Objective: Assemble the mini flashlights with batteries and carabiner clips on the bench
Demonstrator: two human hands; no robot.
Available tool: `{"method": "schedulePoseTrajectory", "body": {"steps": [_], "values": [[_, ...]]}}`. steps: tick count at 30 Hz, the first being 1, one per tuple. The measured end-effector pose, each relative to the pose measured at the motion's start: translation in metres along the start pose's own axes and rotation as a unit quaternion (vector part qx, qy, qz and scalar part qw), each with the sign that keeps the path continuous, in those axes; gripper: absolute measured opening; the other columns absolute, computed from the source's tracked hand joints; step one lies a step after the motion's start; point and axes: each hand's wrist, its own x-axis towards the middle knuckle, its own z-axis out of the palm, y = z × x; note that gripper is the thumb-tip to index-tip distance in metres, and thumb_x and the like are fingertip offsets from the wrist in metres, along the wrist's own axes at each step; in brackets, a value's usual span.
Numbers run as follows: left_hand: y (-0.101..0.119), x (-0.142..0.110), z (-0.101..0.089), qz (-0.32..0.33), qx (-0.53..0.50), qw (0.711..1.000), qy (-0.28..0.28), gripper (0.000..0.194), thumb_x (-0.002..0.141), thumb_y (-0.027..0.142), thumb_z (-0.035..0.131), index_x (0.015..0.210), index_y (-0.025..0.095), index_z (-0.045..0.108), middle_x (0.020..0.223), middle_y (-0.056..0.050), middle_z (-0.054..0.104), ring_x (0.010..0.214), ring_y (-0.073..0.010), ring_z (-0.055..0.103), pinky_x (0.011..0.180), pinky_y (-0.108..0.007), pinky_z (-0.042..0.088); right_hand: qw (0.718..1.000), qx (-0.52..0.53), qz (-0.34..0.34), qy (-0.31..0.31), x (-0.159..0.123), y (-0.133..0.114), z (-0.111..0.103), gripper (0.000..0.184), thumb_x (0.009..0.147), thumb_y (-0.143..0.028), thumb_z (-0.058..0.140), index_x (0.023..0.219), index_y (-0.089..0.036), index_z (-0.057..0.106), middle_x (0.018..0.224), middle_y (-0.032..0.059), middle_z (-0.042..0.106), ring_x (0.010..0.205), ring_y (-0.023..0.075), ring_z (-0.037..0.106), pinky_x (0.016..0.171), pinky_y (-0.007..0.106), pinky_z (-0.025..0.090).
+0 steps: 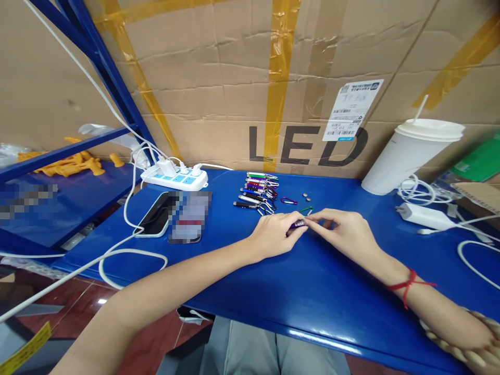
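My left hand (273,235) and my right hand (344,232) meet over the blue table (297,291), both pinching a small purple keychain flashlight (297,224) between their fingertips. A red string is tied round my right wrist. Just beyond my hands lies a row of several small coloured keychain flashlights (258,191) with carabiner clips. A loose purple carabiner (288,200), a green carabiner (307,210) and a few button batteries (307,197) lie beside them.
A white power strip (175,178) with plugged chargers sits at the back left, two phones (156,221) in front of it. A white lidded cup with a straw (410,156) and a white charger (424,216) stand at right. A cardboard box marked LED (273,78) walls the back.
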Motion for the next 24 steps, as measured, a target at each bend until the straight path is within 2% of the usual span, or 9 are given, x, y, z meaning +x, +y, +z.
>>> {"method": "schedulePoseTrajectory", "body": {"steps": [6, 12, 18, 24], "values": [[0.0004, -0.0007, -0.0015, -0.003, -0.003, 1.000, 0.002, 0.017, 0.088, 0.031, 0.043, 0.095, 0.021, 0.054, 0.091, -0.001, 0.068, 0.082, -0.0163, 0.064, 0.067, -0.024, 0.047, 1.000, -0.013, 0.015, -0.003, 0.0000, 0.0013, 0.0040, 0.018, 0.076, -0.037, 0.058, 0.074, -0.024, 0.072, 0.064, -0.0010, 0.070, 0.047, 0.0121, 0.059, 0.043, 0.021, 0.040], [0.0001, -0.0009, -0.0015, -0.009, -0.005, 1.000, 0.001, 0.018, 0.088, 0.033, 0.043, 0.095, 0.021, 0.054, 0.092, 0.000, 0.068, 0.082, -0.0164, 0.064, 0.067, -0.024, 0.047, 0.998, 0.001, 0.045, -0.033, 0.0007, 0.0064, 0.0072, 0.024, 0.076, -0.040, 0.056, 0.074, -0.022, 0.071, 0.065, -0.0003, 0.070, 0.051, 0.0125, 0.061, 0.046, 0.020, 0.043], [-0.0015, -0.0012, -0.0001, -0.008, -0.002, 1.000, 0.004, 0.019, 0.087, 0.034, 0.043, 0.095, 0.022, 0.055, 0.090, 0.000, 0.068, 0.081, -0.0162, 0.064, 0.066, -0.023, 0.046, 0.998, 0.016, 0.038, -0.047, 0.0009, 0.0092, 0.0100, 0.020, 0.076, -0.034, 0.056, 0.081, -0.021, 0.070, 0.068, -0.0002, 0.070, 0.051, 0.0124, 0.061, 0.049, 0.021, 0.046], [-0.0002, -0.0008, -0.0015, -0.020, -0.020, 0.999, 0.028, 0.018, 0.089, 0.031, 0.040, 0.095, 0.022, 0.054, 0.089, 0.001, 0.068, 0.079, -0.0143, 0.064, 0.068, -0.022, 0.046, 1.000, 0.015, 0.011, -0.019, 0.0016, 0.0073, 0.0063, 0.023, 0.079, -0.029, 0.052, 0.092, -0.020, 0.068, 0.075, 0.0008, 0.071, 0.052, 0.0124, 0.062, 0.052, 0.022, 0.049]]}}
